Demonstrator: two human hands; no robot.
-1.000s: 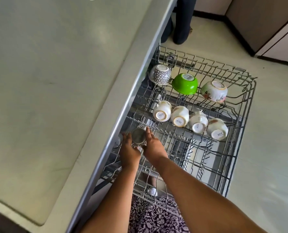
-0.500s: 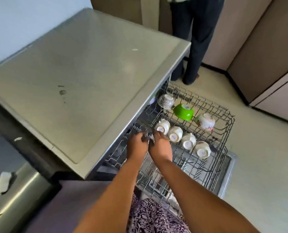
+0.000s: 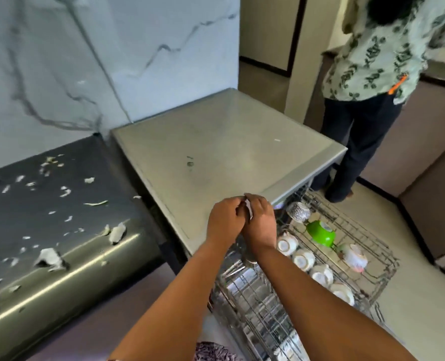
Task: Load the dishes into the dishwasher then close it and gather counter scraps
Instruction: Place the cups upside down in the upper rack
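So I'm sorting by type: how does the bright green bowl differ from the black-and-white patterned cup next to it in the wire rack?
The bright green bowl is one plain colour; the black-and-white patterned cup is covered in a fine print. The bowl looks wider than the cup. The cup sits nearer the steel counter, the bowl further out. Both rest base up in the wire rack.

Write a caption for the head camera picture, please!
Both hands meet above the pulled-out dishwasher rack of upturned cups.

Home kitchen: dishwasher rack (image 3: pixel 367 230), countertop (image 3: pixel 47 204).
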